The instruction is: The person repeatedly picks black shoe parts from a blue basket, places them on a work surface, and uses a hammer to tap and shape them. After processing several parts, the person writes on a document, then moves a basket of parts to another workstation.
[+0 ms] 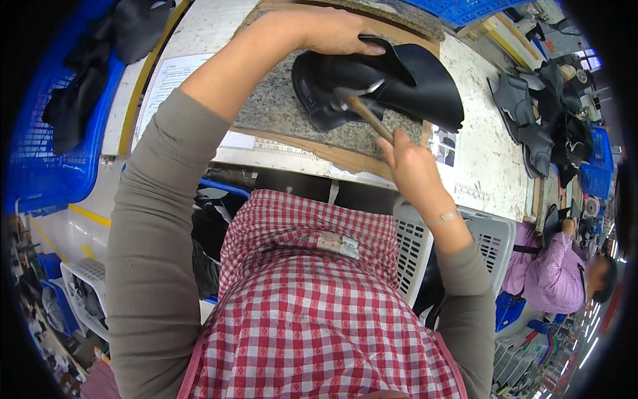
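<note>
A black leather shoe upper lies folded and curved over a speckled stone slab on the workbench. My left hand reaches across its far side, thumb on the leather and fingers closed at its edge; the fingertips are partly hidden. In my right hand is a hammer, gripped by its wooden handle. The hammer's metal head is over the near part of the leather, slightly blurred; I cannot tell whether it touches.
A blue crate with black leather pieces stands at the left. More black leather pieces are heaped on the bench's right. Printed paper lies left of the slab. A pale plastic basket sits below the bench, and a co-worker works at the right.
</note>
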A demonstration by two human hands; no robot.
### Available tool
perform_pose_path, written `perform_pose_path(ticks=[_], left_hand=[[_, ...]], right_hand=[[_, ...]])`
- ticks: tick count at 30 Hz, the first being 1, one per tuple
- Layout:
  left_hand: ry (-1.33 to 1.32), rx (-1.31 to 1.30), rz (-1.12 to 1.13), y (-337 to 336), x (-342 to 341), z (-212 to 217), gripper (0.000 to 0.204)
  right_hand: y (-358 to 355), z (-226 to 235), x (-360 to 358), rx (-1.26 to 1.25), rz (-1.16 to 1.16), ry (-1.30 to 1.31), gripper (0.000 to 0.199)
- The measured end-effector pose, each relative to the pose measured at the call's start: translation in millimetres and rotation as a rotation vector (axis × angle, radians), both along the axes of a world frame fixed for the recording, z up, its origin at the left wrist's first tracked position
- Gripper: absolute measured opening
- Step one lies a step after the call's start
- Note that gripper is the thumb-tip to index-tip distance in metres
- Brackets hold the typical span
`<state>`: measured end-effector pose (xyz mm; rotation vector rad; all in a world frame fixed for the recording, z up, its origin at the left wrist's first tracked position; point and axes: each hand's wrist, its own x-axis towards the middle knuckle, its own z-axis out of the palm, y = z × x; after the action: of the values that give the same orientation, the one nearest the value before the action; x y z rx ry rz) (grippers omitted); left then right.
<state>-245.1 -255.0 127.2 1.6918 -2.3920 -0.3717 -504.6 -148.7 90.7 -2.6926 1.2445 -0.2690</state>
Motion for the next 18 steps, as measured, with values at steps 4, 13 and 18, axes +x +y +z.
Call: perform_pose_path(ticks=[4, 13, 18], left_hand=[[0.06, 0.073, -0.232, -7, 7, 1, 0.051], [0.044, -0.063, -0.218, 3, 9, -3, 0.048], [0.193, -0.314, -0.053, 25, 15, -44, 0.048]], right_hand=[[-4, -8, -11, -0.183, -0.02, -0.114, 0.035], [-9, -6, -21, 0.025, -0.209, 0.006, 0.035], [0, -39, -48, 0.095, -0.171, -0.129, 0.032]])
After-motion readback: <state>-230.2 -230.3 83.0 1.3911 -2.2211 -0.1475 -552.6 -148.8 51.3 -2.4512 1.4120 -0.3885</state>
